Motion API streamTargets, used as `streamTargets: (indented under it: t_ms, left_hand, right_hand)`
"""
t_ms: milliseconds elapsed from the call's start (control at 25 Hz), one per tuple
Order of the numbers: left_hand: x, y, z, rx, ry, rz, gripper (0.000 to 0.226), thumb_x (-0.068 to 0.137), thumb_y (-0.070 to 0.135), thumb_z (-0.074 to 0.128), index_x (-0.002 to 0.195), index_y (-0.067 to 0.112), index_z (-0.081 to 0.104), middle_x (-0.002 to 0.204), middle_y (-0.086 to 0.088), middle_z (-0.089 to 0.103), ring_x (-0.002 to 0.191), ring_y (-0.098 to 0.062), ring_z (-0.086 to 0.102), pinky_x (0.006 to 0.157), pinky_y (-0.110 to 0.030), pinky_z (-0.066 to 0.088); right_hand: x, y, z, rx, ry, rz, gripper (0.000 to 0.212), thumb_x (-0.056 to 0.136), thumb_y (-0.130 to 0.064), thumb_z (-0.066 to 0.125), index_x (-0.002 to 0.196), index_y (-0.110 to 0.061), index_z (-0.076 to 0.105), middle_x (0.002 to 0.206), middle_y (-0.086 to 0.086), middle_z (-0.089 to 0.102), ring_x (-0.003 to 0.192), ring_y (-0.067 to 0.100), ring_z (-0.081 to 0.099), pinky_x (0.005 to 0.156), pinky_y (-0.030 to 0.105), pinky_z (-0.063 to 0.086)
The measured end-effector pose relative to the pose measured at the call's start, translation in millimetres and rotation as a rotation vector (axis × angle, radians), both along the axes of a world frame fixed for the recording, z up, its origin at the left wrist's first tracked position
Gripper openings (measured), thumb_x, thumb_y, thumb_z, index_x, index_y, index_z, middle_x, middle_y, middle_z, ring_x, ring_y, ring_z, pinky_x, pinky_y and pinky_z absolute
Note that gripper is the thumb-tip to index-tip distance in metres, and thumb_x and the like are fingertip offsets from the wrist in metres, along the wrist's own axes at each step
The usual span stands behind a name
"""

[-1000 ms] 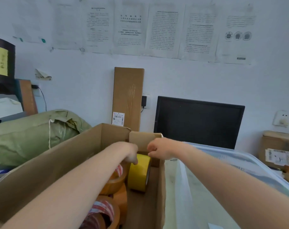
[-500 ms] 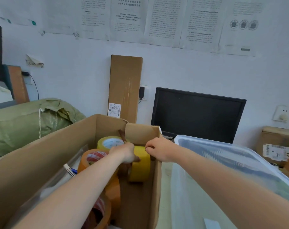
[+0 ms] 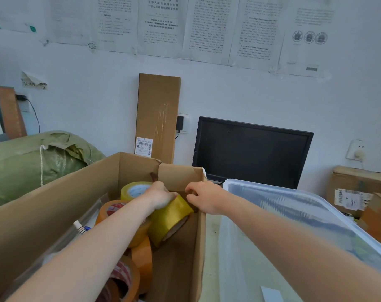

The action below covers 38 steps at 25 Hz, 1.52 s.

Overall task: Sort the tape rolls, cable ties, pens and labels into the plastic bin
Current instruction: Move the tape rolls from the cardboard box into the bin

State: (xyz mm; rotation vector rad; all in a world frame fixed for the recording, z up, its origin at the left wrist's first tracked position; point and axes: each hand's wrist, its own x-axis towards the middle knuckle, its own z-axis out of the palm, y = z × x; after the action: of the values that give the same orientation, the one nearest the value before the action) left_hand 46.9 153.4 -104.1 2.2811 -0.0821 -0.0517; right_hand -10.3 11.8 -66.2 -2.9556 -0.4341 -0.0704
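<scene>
A person's left hand (image 3: 161,196) reaches into an open brown cardboard box (image 3: 54,203) and grips a translucent yellow roll of packing tape (image 3: 171,216), fingers curled over its upper edge. The roll stands tilted on its rim against the box's right-hand wall, near the far end flap. The right hand (image 3: 203,198) sits at the top edge of that same wall, just beside the roll, its fingers bent in towards the tape; whether they clamp the cardboard, touch the roll or hold nothing cannot be told from the head view.

More tape lies in the box under and beside the left forearm: a second yellow roll with a pale core (image 3: 135,189) at the far end, an orange-brown roll with a red-and-white label (image 3: 113,210) next to it, and further brown rolls (image 3: 141,258) stacked nearer the camera. A pen with a white cap and blue barrel (image 3: 80,227) rests by the left wall.

Just beside the box on the right stands the clear plastic bin (image 3: 272,190), with a small pale slip (image 3: 271,293) on its floor. Behind are a black monitor (image 3: 250,151), a tall flat cardboard carton (image 3: 158,116) leaning on the wall, a green woven sack (image 3: 32,158) and printed notices (image 3: 207,29) pasted above.
</scene>
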Motion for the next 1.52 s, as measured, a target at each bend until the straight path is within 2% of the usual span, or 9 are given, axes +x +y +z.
streamTargets:
  t_ms: [200,520,680,840,1080,1240,1360,1440,1520]
  left_hand:
    - [-12.4,4.6,8.6,-0.379,-0.126,0.013,0.018,0.097,0.028,0.048,0.082,0.021,0.056,0.079,0.003,0.046,0.075,-0.013,0.045,0.074,-0.027,0.037]
    - [-32.2,0.7,30.1,-0.576,-0.449,0.071,0.033,0.099,0.024,0.041,0.123,0.01,0.059,0.112,0.001,0.057,0.106,-0.011,0.048,0.086,-0.024,0.035]
    - [-50.6,-24.7,61.8,-0.503,-0.705,0.101,0.03,0.098,0.024,0.041,0.119,0.01,0.059,0.106,0.002,0.058,0.097,-0.008,0.05,0.071,-0.009,0.036]
    - [-84.7,-53.1,86.0,-0.394,-0.904,0.015,0.029,0.097,0.029,0.043,0.121,0.016,0.055,0.105,0.003,0.057,0.101,-0.011,0.05,0.083,-0.023,0.039]
    - [-126.8,-91.9,81.3,-0.198,-1.009,-0.316,0.033,0.095,0.028,0.049,0.126,0.02,0.047,0.103,0.005,0.051,0.099,-0.007,0.044,0.078,-0.013,0.034]
    - [-139.5,-112.3,74.3,-0.006,-1.144,-0.563,0.041,0.092,0.03,0.052,0.128,0.01,0.049,0.091,0.012,0.043,0.086,0.003,0.034,0.083,-0.004,0.028]
    - [-134.1,-125.3,76.3,0.254,-1.385,-0.65,0.051,0.087,0.037,0.05,0.124,0.003,0.054,0.087,-0.001,0.058,0.086,-0.007,0.041,0.09,-0.019,0.032]
    - [-128.0,-131.9,72.5,0.385,-1.418,-0.702,0.063,0.084,0.051,0.048,0.127,0.005,0.051,0.097,-0.004,0.063,0.091,-0.011,0.044,0.088,-0.024,0.035]
    - [-127.1,-136.7,62.4,0.378,-1.167,-0.666,0.088,0.076,0.075,0.031,0.137,0.012,0.039,0.128,-0.005,0.053,0.113,-0.015,0.043,0.096,-0.026,0.033]
  right_hand:
    - [0.6,0.6,0.9,0.011,-0.055,-0.024,0.041,0.099,-0.036,0.033,0.133,-0.016,0.042,0.125,0.01,0.055,0.114,0.029,0.051,0.097,0.043,0.041]
    - [-6.7,-2.8,26.2,0.644,-0.014,-0.224,0.062,0.1,-0.044,0.027,0.15,-0.009,0.013,0.154,0.011,0.028,0.139,0.027,0.031,0.108,0.034,0.03]
    - [-20.0,-7.2,56.9,1.125,0.075,-0.365,0.059,0.099,-0.05,0.027,0.139,-0.008,0.035,0.135,0.018,0.051,0.119,0.032,0.055,0.096,0.043,0.049]
    - [-48.6,-32.9,80.0,1.284,0.121,-0.356,0.06,0.096,-0.056,0.029,0.118,-0.006,0.054,0.108,0.017,0.064,0.091,0.029,0.065,0.073,0.038,0.056]
    - [-86.3,-93.7,87.4,1.28,0.158,-0.439,0.059,0.081,-0.064,0.053,0.112,-0.014,0.058,0.107,0.012,0.066,0.089,0.024,0.066,0.067,0.032,0.055]
    - [-113.9,-125.9,81.0,1.236,0.194,-0.476,0.05,0.079,-0.046,0.066,0.117,-0.015,0.057,0.105,0.009,0.063,0.084,0.023,0.066,0.063,0.031,0.057]
    - [-122.6,-148.7,71.3,1.259,0.145,-0.486,0.047,0.083,-0.039,0.065,0.121,-0.012,0.056,0.11,0.013,0.063,0.087,0.025,0.066,0.061,0.032,0.057]
    - [-121.1,-161.4,63.1,1.186,0.092,-0.517,0.053,0.082,-0.039,0.066,0.124,-0.009,0.053,0.117,0.014,0.061,0.094,0.027,0.064,0.065,0.034,0.057]
    - [-116.0,-171.6,54.9,1.042,0.054,-0.573,0.054,0.083,-0.039,0.065,0.123,-0.007,0.048,0.116,0.011,0.057,0.099,0.027,0.06,0.067,0.034,0.055]
